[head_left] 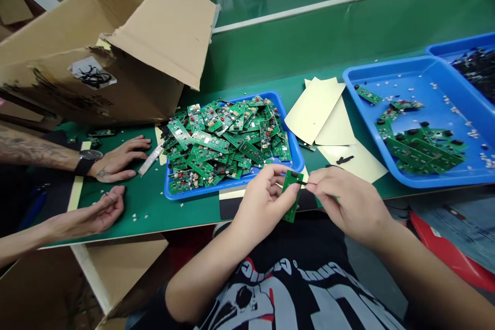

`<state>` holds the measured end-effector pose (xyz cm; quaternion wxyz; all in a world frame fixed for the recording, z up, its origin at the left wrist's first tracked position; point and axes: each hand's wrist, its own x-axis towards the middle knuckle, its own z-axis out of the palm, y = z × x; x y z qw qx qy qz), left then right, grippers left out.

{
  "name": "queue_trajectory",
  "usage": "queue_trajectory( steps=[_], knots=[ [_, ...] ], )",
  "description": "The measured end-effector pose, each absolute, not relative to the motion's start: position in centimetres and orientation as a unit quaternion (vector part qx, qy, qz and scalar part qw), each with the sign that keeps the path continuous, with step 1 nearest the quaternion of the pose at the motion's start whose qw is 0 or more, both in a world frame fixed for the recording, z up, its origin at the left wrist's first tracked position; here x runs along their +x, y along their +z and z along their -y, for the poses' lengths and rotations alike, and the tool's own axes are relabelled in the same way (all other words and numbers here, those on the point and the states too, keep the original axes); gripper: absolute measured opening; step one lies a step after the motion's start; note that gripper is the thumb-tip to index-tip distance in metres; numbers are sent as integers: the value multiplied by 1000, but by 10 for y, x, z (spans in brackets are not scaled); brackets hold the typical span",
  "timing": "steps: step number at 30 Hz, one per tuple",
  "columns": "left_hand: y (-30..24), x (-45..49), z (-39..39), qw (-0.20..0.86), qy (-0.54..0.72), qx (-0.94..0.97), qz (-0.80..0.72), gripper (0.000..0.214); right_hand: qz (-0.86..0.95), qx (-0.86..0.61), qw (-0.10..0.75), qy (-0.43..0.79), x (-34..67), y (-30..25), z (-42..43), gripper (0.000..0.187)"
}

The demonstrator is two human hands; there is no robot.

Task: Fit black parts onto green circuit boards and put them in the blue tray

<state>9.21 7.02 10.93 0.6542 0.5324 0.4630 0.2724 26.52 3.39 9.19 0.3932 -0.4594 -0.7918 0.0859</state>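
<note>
My left hand (263, 201) grips a small green circuit board (292, 193), held upright at the front table edge. My right hand (344, 201) pinches a thin black strip (302, 182) at the top of that board. Just beyond my hands stands a blue tray (290, 136) heaped with several green circuit boards (224, 139). To the right a larger blue tray (425, 80) holds a smaller pile of boards (417, 147).
A co-worker's two hands (116, 160) rest on the green table at the left, one wrist with a watch. A big open cardboard box (116, 41) lies tipped behind them. Cream backing sheets (320, 111) lie between the trays. Another blue tray (472, 56) sits far right.
</note>
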Motion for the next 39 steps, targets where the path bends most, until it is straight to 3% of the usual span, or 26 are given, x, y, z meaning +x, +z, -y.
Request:
queue_trajectory(
  steps=[4,9,18,31,39],
  knots=[
    [114,94,-66,696,270,507,-432,36,815,-461,343,80,268,95,-34,17],
    [119,96,-64,717,291,480,-413,29,829,-464,308,57,268,98,-33,20],
    [115,97,-59,702,293,494,-420,20,832,-443,334,5,265,96,-31,12],
    [116,102,-58,660,361,508,-419,11,841,-390,364,-93,257,104,-33,16],
    [110,103,-56,658,375,509,-409,19,825,-446,348,-12,258,106,-32,17]
  ],
)
